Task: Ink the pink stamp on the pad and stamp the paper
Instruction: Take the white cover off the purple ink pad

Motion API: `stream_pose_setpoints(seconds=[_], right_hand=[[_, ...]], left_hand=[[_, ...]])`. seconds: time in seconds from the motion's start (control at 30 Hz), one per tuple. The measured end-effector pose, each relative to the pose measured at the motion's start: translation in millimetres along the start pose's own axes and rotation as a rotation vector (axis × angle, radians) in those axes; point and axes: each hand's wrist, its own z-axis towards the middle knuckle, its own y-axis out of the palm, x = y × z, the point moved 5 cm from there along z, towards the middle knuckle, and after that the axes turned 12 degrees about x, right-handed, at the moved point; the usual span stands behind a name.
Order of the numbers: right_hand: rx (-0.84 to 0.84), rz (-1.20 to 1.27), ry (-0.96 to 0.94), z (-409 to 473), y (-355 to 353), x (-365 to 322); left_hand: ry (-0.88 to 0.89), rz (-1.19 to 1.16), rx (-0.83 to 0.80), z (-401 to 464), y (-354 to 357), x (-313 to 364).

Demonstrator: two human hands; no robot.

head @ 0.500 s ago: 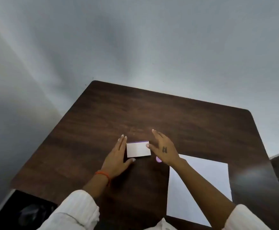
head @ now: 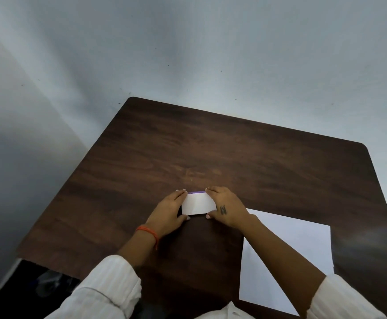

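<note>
White ribbed sleeves [head: 109,279]; orange wrist thread [head: 148,233]; tattooed right hand [head: 226,209].

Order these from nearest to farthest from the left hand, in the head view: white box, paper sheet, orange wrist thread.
From the left hand:
1. White box, touching its fingers, to its right.
2. Orange wrist thread, on its own wrist, just behind.
3. Paper sheet, far right, past the right hand.

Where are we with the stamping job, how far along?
Early. Done: nothing shows as finished; the paper looks blank. In hand: both hands, left hand and right hand, grip the ends of the closed white ink pad on the table, probably to open it. Left: open the pad, ink the stamp, press it on the paper. No stamp is visible.
</note>
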Motion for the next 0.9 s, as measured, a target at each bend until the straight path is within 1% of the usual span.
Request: stream_pose_setpoints(seconds=[0.37, 0.6, 0.73, 0.9], right_hand=[[0.001, 0.019, -0.060, 1.8, -8.3, -0.8], [0.004, 0.016, -0.052, 0.2, -10.0, -0.7], [0.037, 0.020, -0.066, -0.5, -14.5, -0.6], [0.107, 0.050, -0.133, 3.1, -25.6, -10.2]], left_hand=[[-0.031, -0.056, 0.023, 6.8, -3.4, 6.1], [-0.037, -0.069, 0.015, 6.8, -7.0, 8.0], [-0.025, -0.084, 0.039, 6.4, -11.6, 10.2], [-0.014, -0.084, 0.106, 5.3, -27.6, 5.5]])
